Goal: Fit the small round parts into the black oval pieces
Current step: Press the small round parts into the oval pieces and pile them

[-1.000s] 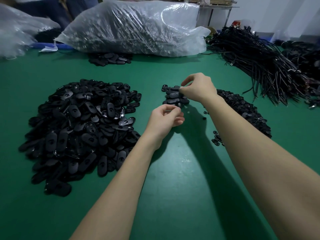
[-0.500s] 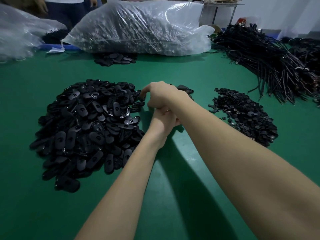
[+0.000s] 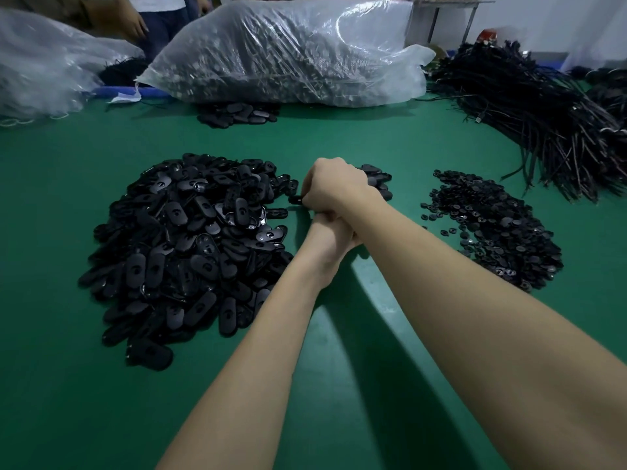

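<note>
The right hand [image 3: 334, 188] is pinching a light, hard black oval piece [image 3: 294, 199] by its edge; the left hand's [image 3: 330, 239] grip is hiding.

Both my bare forearms reach forward and meet near the middle. My right hand [image 3: 334, 188] is curled into a loose fist, knuckles up, crossing over and resting on top of my left hand [image 3: 327, 239]. My left hand sits just beneath it, mostly covered, fingers folded inward. I cannot tell what either hand grips, if anything.
</note>
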